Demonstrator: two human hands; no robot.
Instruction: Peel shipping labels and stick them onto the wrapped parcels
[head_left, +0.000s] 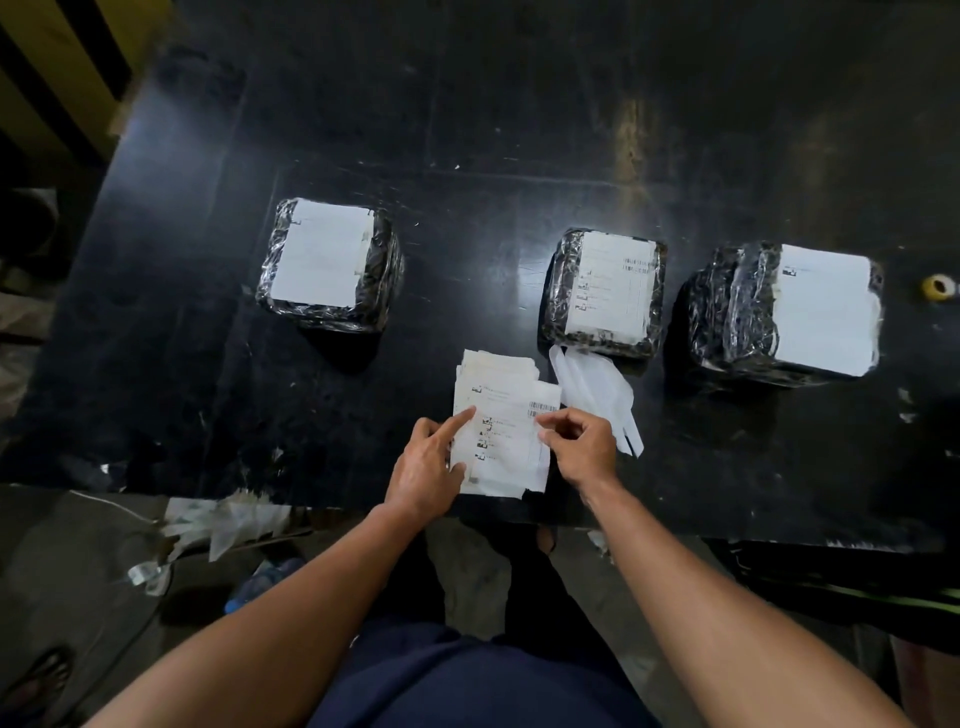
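Currently, the left hand (423, 475) presses the label stack (501, 423) flat near the table's front edge; the right hand (582, 447) pinches the top label's edge and should peel slowly.

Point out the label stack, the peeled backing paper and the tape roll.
label stack (501, 415): head view, printed face of top sheet.
peeled backing paper (597, 387): head view, middle of the crumpled white strip.
tape roll (938, 286): head view, yellowish rim.

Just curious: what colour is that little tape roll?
Yellowish, the tape roll in the head view.
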